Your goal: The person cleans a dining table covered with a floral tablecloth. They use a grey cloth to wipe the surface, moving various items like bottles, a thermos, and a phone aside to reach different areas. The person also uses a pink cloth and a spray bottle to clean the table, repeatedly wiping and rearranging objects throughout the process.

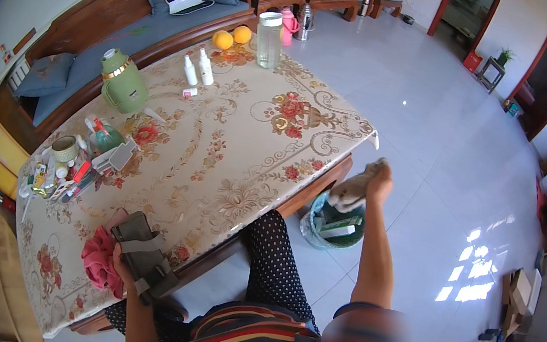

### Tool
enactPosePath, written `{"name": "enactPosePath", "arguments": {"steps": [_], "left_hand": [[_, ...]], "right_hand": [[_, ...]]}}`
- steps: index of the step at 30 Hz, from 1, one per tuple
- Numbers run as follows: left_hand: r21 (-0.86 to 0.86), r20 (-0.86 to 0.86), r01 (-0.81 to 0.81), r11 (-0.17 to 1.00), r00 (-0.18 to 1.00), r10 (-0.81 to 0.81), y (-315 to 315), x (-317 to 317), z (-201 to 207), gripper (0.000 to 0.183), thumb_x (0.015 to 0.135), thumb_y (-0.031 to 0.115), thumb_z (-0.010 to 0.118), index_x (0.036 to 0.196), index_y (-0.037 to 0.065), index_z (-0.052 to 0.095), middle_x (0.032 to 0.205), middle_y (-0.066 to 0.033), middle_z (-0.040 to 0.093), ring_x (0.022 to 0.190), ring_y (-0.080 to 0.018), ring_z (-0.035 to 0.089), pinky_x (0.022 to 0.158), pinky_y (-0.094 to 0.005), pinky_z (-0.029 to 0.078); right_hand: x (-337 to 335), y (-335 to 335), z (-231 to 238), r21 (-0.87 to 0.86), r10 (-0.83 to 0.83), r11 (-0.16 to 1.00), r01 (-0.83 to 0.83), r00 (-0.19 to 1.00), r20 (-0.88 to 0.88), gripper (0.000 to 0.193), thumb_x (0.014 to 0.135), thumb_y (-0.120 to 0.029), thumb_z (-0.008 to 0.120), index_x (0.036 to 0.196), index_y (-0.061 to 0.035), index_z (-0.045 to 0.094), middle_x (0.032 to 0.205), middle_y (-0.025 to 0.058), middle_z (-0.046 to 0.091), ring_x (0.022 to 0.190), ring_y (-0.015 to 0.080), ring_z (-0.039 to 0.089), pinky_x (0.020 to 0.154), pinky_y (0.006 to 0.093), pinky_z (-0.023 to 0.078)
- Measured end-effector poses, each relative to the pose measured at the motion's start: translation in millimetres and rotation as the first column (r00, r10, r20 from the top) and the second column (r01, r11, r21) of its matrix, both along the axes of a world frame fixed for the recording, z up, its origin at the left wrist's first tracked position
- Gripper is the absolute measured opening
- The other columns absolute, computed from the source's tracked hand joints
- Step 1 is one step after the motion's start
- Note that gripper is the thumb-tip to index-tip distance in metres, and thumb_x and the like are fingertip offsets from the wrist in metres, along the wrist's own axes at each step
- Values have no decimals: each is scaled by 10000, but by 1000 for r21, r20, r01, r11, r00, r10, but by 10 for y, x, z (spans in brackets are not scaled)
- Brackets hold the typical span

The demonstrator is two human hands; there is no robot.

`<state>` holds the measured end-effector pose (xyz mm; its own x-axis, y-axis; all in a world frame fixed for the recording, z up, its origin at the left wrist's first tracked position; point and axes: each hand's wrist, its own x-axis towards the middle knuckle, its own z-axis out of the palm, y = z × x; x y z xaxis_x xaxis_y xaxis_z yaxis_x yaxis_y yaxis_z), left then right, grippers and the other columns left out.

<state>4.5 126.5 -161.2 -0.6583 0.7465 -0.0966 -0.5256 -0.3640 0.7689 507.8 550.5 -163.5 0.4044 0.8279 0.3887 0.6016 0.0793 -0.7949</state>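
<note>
My right hand [380, 184] is closed on a greyish-brown cloth [350, 192], which hangs over the rim of a waste bin [310, 230] on the floor. Inside the bin, a green-and-white box [341, 229] leans against the liner. At the table's near edge, my left hand [122, 267] grips a dark grey pouch [143, 249] with a lighter grey strap across it. Bunched up beside that hand lies a pink cloth [102, 261]. Some of the left fingers are hidden behind the pouch.
The table [227, 196] has a flowered cover. On it are a green thermos jug [125, 86], a cluttered group of small items around a woven cup [64, 149], two white bottles [198, 69], oranges [223, 39] and a tall clear jar [269, 43]. A wooden sofa [88, 37] stands behind.
</note>
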Motion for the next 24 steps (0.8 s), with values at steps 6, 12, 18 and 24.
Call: {"name": "enactPosePath", "arguments": {"steps": [6, 12, 18, 24], "left_hand": [[32, -23, 68, 997, 997, -67, -15, -150, -171, 429, 950, 357, 415, 1115, -4, 576, 1056, -103, 631, 953, -233, 612, 876, -347, 475], [-31, -211, -83, 996, 975, 75, -177, -354, -537, 375, 938, 326, 445, 1101, 17, 582, 1021, -93, 636, 933, -218, 610, 853, -333, 478], [67, 62, 15, 998, 998, -19, 6, 51, -17, 351, 919, 310, 480, 1094, 23, 583, 1011, -82, 639, 919, -214, 612, 849, -327, 478], [9, 31, -149, 989, 988, 149, 6, 109, -28, 290, 880, 291, 519, 1037, 58, 591, 930, -61, 638, 845, -193, 609, 799, -319, 489]], "right_hand": [[439, -396, 81, -360, 383, 902, -237, 826, 414, 249, 887, -124, 461, 1063, -32, 610, 986, 223, 641, 949, 378, 610, 828, 402, 484], [-255, -548, 1316, 248, 220, 934, -257, 961, 167, 244, 924, -98, 471, 1109, -19, 610, 1022, 200, 645, 938, 317, 635, 810, 359, 491], [-1498, -1078, 1963, 444, 589, 634, -633, 767, 253, 334, 849, -30, 583, 1177, -94, 592, 1200, 168, 578, 1061, 321, 593, 896, 352, 483], [-2173, -1328, 1322, -194, 949, 274, -942, 233, 211, 327, 839, -169, 631, 1155, -96, 597, 1212, 160, 564, 1134, 342, 532, 911, 390, 463]]}}
